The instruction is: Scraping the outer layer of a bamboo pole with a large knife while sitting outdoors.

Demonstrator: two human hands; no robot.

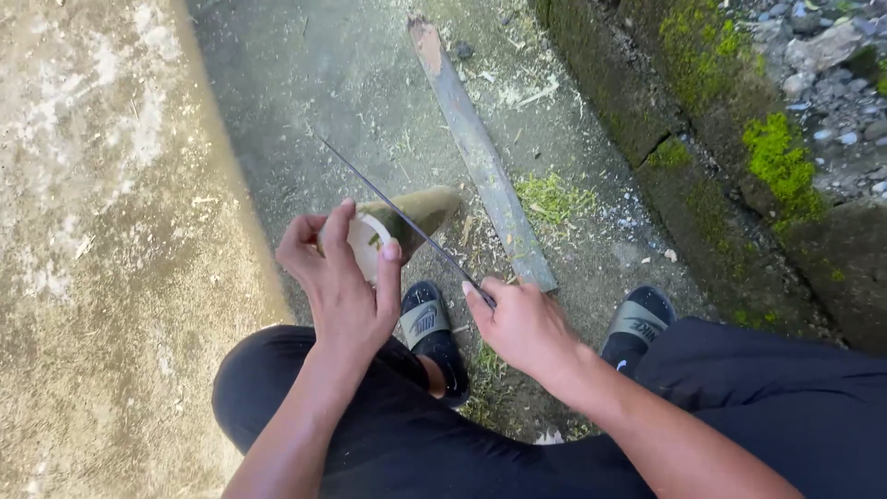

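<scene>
Concrete channel floor (351, 83) hemmed by raised pale slab at left and mossy stone wall (711, 120) at right; flat grey plank (480, 157) laid along middle. Left hand (337, 277) closed round cone-shaped green-skinned shoot with pale cut face (420, 212), held above black slide sandal (430, 337). Right hand (522, 323) clenched on long thin dark blade (397, 208), laid across shoot.

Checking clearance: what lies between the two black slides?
Head view: between the left black slide and right black slide, only the knife-holding right hand above grass-littered concrete ground.
</scene>
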